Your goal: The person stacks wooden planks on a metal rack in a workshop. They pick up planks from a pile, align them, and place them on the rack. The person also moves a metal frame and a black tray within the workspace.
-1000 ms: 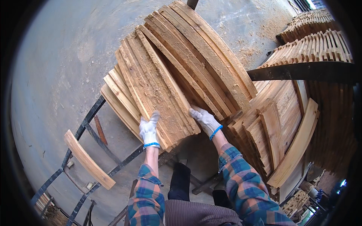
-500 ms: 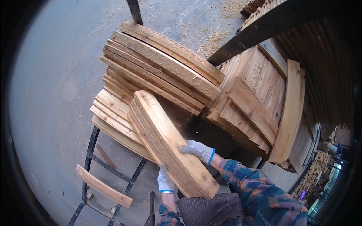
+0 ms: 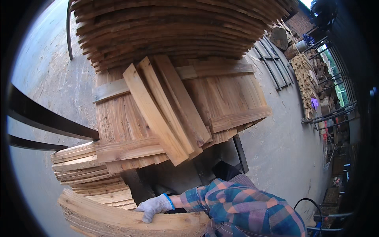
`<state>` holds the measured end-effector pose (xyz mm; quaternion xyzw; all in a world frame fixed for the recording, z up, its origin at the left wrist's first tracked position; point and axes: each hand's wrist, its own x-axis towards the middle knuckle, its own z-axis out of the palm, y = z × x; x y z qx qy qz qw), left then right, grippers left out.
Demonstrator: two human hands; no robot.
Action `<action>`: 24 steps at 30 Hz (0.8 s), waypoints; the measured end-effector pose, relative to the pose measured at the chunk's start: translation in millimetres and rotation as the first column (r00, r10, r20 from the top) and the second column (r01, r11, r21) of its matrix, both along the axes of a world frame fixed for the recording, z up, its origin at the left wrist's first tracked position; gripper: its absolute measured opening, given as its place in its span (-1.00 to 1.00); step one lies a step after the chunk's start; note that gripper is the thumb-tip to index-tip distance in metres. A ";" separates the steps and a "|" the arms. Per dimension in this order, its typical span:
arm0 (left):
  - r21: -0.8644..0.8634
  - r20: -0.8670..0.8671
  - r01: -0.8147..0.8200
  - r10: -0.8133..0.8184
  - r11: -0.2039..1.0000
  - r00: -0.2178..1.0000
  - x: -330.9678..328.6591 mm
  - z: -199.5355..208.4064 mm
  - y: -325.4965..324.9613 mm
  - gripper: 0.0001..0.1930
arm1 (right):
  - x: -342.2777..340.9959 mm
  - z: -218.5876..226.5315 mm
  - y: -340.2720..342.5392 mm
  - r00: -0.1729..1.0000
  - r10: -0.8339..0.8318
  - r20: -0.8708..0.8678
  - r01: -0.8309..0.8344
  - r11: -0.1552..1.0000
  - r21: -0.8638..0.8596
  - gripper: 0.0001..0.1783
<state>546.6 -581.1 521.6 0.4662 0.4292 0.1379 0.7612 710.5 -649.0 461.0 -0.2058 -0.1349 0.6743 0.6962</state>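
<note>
My right hand (image 3: pixel 154 206), in a pale work glove with a blue cuff, grips the upper edge of a bundle of wooden boards (image 3: pixel 118 218). The bundle lies across the lower left of the view, its boards pressed flat together. Thumb and fingers bend over its near top side. My left hand is out of view. Just beyond the bundle sits a stack of boards (image 3: pixel 106 193). Farther off, several loose boards (image 3: pixel 160 112) lie slanted over a layer of boards (image 3: pixel 122 118) with crosswise strips.
A tall stack of boards (image 3: pixel 169 31) rises at the back. Dark metal bars (image 3: pixel 51 114) stick out at the left. A dark metal leg (image 3: pixel 240 154) stands under the layered boards. On the right are a metal rack (image 3: pixel 274 65) and a wood pile (image 3: pixel 304 73).
The view has swung to the right, bringing the layered boards to the middle. The held bundle now lies at the lower left, and my left hand has dropped out of view.
</note>
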 end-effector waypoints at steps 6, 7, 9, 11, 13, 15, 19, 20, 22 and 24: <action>0.193 0.217 0.226 -0.266 0.955 0.939 77.7 57.4 -117.1 -0.15 | 97.6 89.3 -200.8 0.942 -0.334 0.027 0.332 0.942 0.055 0.12; 0.187 0.103 0.262 -0.284 0.947 0.953 105.0 64.5 -150.7 -0.30 | 110.9 95.4 -249.2 0.903 -0.429 0.016 0.428 0.902 0.047 0.13; 0.098 0.129 0.329 -0.340 0.939 0.932 145.7 79.3 -212.3 -0.41 | 135.3 108.2 -328.0 0.856 -0.516 0.026 0.516 0.857 0.004 0.14; 0.073 0.112 0.415 -0.421 0.907 0.900 183.1 84.8 -268.6 -0.51 | 150.0 121.0 -410.7 0.779 -0.621 0.082 0.626 0.777 -0.067 0.08; -0.125 0.126 0.431 -0.416 0.894 0.900 222.9 77.7 -316.2 -0.59 | 161.0 118.9 -489.3 0.643 -0.717 0.268 0.765 0.620 -0.176 -0.17; -0.244 0.117 0.432 -0.416 0.868 0.902 265.7 61.5 -354.8 -0.65 | 175.3 121.8 -557.2 0.561 -0.801 0.212 0.826 0.523 -0.209 -0.34; 0.284 -0.438 0.772 -0.640 0.568 0.632 354.0 -17.4 -398.5 -0.55 | 201.4 3.9 -729.6 0.388 -0.726 0.568 0.859 0.063 -0.507 -0.29; 0.411 -0.610 0.813 -0.538 0.413 0.582 361.4 -26.2 -396.6 -0.52 | 208.8 -2.5 -741.4 0.483 -0.632 0.606 0.829 0.108 -0.549 -0.26; 0.488 -0.666 0.803 -0.448 0.343 0.596 374.9 -45.7 -398.5 -0.38 | 195.4 -32.7 -782.2 0.402 -0.685 0.608 0.831 -0.006 -0.556 -0.21; 0.556 -0.693 0.787 -0.374 0.268 0.617 372.4 -48.1 -403.8 -0.32 | 184.9 -42.4 -785.8 0.347 -0.757 0.554 0.830 -0.027 -0.557 -0.08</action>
